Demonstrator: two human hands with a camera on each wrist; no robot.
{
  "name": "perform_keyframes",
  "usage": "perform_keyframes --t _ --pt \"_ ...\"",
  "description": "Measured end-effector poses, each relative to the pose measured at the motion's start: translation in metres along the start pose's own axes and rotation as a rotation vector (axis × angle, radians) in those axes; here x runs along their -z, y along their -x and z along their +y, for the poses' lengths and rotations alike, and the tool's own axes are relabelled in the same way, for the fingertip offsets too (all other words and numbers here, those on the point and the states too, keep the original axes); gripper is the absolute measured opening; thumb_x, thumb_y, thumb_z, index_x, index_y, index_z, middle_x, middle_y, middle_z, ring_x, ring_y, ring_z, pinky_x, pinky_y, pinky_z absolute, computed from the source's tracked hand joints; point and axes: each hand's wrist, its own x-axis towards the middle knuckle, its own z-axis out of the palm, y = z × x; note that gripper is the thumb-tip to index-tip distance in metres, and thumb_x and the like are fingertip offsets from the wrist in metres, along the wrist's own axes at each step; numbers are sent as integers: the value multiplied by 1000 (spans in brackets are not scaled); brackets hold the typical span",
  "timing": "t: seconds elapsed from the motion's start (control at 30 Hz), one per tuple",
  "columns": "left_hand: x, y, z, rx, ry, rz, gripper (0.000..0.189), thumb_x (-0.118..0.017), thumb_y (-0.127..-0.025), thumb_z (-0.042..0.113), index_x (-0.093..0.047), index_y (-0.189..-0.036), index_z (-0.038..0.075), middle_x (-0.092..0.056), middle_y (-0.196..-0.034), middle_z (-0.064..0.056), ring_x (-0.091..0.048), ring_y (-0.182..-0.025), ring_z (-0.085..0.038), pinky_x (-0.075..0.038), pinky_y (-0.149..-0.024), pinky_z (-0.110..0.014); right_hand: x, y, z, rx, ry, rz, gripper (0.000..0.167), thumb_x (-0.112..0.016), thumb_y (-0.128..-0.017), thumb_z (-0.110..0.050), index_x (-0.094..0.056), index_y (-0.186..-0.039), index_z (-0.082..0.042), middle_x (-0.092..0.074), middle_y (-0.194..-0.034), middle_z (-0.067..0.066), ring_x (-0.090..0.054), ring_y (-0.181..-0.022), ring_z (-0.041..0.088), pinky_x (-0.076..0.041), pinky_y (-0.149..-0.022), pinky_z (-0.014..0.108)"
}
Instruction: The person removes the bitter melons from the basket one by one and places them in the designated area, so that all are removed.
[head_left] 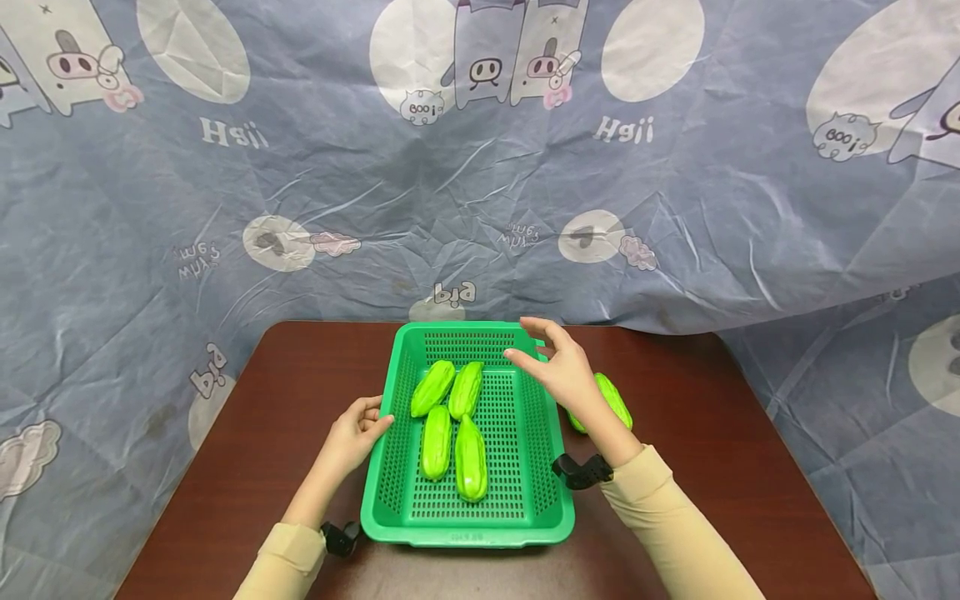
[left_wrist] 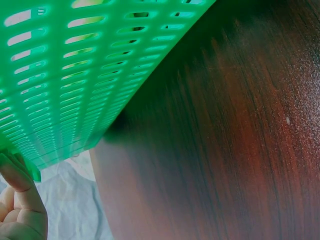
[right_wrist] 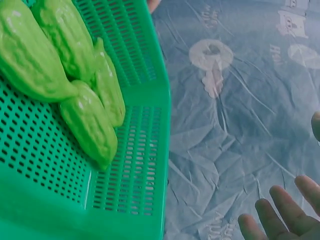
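Note:
A green plastic basket (head_left: pixel 468 533) with slotted walls stands on the table. Inside, on its left half, lie several bright green bitter melons (head_left: pixel 471 462); the right wrist view shows their ridged skins too. My left hand (head_left: pixel 352 433) grips the basket's left rim, thumb on top and fingers outside. Above the right rim, near the far corner, hovers my right hand (head_left: pixel 562 367), its fingers spread and nothing between them. One more bitter melon (head_left: pixel 615 402) lies on the table just right of the basket, partly hidden behind my right wrist.
The dark brown wooden table (head_left: pixel 697 433) extends on both sides of the basket. Behind it hangs a blue-grey printed cloth (head_left: pixel 420 200), reaching down to the table's far edge. Black wrist straps (head_left: pixel 583 472) sit on both arms.

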Motion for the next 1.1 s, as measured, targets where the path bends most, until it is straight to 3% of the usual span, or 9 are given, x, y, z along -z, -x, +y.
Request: perform_keyframes --t 0.3,0.6,1.1 --pt "0 1 0 7 5 -2 50 -63 -98 20 -48 -141 0 -63 -115 -14 -59 -88 -13 -48 -73 -26 -23 -3 1 43 28 -82 64 -78 -86 -32 -51 -142 -13 -53 -142 7 -49 -134 27 -45 -106 46" --pt "0 1 1 3 11 0 50 -63 -98 20 -48 -141 0 -63 -115 -14 -59 -89 -14 -48 -73 -27 -42 -4 6 17 41 -157 62 -78 -86 -34 -53 -140 -17 -54 -140 4 -50 -132 23 -45 -106 42" --pt "1 1 1 6 12 2 49 -63 -98 20 -49 -141 0 -64 -114 -14 -59 -88 -13 -49 -72 -26 -71 -3 27 -42 192 -243 70 -79 -83 -42 -52 -141 -13 -53 -143 7 -54 -128 28 -47 -100 48"
